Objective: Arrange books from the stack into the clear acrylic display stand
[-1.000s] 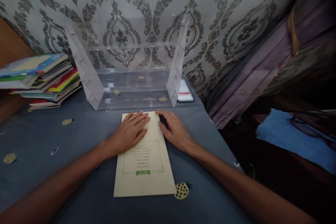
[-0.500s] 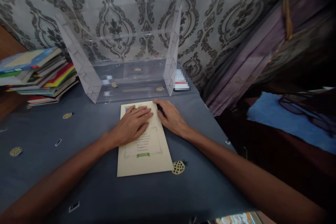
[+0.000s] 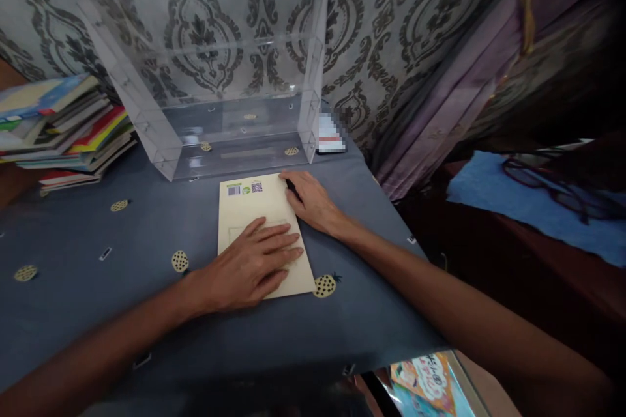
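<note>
A thin cream book lies flat on the dark blue tablecloth, its back cover up, with a barcode and a QR code near the far edge. My left hand rests flat across the lower half of the cover, fingers spread, hiding most of the printed frame. At the far right corner of the book, my right hand is curled round the edge, index finger at the corner and thumb along the side. Its other fingers are mostly hidden.
Behind the book stands a clear acrylic rack. A stack of books is at the left. To the right are a blue cloth with glasses on it and a purple curtain. A colourful book shows below the table edge.
My left hand has slid down the cover toward me, uncovering the barcode and QR code. My right hand stays at the far right corner. The whole view has shifted slightly.
</note>
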The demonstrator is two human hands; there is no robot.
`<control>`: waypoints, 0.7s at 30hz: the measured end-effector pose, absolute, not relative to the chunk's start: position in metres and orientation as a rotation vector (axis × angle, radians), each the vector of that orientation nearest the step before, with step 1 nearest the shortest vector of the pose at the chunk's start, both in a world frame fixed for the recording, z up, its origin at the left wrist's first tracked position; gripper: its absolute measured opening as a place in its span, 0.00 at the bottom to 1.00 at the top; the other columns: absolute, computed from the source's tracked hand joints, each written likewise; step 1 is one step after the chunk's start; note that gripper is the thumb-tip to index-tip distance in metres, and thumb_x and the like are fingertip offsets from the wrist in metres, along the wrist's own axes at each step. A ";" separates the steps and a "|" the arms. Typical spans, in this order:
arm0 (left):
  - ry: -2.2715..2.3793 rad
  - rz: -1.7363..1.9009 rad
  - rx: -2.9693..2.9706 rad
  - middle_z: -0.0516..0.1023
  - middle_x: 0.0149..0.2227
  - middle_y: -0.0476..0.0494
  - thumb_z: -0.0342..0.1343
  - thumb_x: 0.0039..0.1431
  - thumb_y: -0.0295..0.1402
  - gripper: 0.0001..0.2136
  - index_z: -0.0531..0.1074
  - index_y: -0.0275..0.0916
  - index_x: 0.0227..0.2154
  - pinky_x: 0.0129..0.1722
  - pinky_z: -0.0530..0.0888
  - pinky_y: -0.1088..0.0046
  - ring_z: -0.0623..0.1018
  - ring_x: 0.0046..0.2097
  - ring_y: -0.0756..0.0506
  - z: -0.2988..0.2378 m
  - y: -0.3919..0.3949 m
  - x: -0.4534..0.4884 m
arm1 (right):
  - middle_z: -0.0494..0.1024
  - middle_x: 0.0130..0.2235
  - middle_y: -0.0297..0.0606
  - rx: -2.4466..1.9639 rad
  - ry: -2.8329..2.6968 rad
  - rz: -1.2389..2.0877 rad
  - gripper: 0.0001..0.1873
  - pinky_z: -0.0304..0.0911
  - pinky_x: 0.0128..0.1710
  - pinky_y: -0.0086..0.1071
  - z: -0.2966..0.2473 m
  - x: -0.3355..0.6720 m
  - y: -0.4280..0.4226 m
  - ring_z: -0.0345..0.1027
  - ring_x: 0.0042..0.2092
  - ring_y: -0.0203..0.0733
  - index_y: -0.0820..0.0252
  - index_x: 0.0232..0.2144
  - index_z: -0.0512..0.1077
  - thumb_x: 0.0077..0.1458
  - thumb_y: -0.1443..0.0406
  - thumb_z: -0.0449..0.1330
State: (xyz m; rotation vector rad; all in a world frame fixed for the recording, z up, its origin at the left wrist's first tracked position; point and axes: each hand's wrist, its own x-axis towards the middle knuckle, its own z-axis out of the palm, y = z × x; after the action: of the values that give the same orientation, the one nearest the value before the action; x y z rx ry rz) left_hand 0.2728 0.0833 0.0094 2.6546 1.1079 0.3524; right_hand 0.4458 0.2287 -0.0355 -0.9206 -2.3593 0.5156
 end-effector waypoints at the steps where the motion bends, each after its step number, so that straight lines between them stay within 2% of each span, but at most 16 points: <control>1: 1.097 0.341 2.657 0.69 0.64 0.43 0.45 0.71 0.34 0.19 0.66 0.44 0.61 0.68 0.56 0.47 0.64 0.67 0.41 0.010 0.079 0.274 | 0.75 0.54 0.45 -0.920 -2.360 0.512 0.21 0.61 0.58 0.50 -0.035 0.446 0.229 0.66 0.56 0.53 0.58 0.55 0.68 0.61 0.69 0.49; 5: 1.074 0.302 2.666 0.67 0.65 0.42 0.45 0.71 0.35 0.18 0.67 0.43 0.60 0.69 0.54 0.48 0.62 0.68 0.41 0.010 0.068 0.276 | 0.76 0.53 0.45 -0.938 -2.364 0.494 0.20 0.61 0.58 0.49 -0.035 0.445 0.228 0.66 0.55 0.52 0.59 0.55 0.68 0.61 0.68 0.49; 10: 1.094 0.269 2.701 0.67 0.65 0.39 0.49 0.69 0.41 0.21 0.65 0.42 0.61 0.69 0.53 0.46 0.62 0.68 0.39 0.006 0.062 0.278 | 0.75 0.55 0.51 -0.936 -2.383 0.495 0.21 0.61 0.58 0.50 -0.033 0.444 0.228 0.65 0.57 0.54 0.65 0.55 0.68 0.61 0.69 0.48; 14: 1.110 0.302 2.729 0.68 0.64 0.39 0.50 0.69 0.39 0.20 0.65 0.42 0.61 0.69 0.54 0.46 0.62 0.68 0.39 0.004 0.060 0.280 | 0.70 0.60 0.48 -0.913 -2.393 0.500 0.23 0.60 0.59 0.53 -0.036 0.444 0.230 0.63 0.60 0.54 0.60 0.56 0.66 0.60 0.70 0.49; 16: 1.106 0.313 2.740 0.68 0.64 0.39 0.50 0.69 0.38 0.19 0.65 0.42 0.61 0.69 0.55 0.47 0.62 0.68 0.40 0.002 0.060 0.279 | 0.72 0.59 0.46 -0.901 -2.391 0.499 0.24 0.60 0.59 0.53 -0.037 0.444 0.231 0.64 0.59 0.53 0.58 0.57 0.65 0.59 0.70 0.49; 21: 1.117 0.329 2.761 0.68 0.64 0.40 0.48 0.70 0.39 0.19 0.65 0.42 0.61 0.69 0.54 0.48 0.62 0.68 0.41 -0.001 0.058 0.278 | 0.74 0.56 0.47 -0.899 -2.400 0.478 0.24 0.62 0.57 0.50 -0.037 0.444 0.232 0.65 0.56 0.53 0.61 0.57 0.66 0.58 0.70 0.49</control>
State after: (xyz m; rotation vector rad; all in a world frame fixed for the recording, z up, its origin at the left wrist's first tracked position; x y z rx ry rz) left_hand 0.2782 0.0576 -0.0013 2.7607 1.1172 0.3290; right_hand 0.4440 0.2319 -0.0368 -0.8989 -2.4003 0.4778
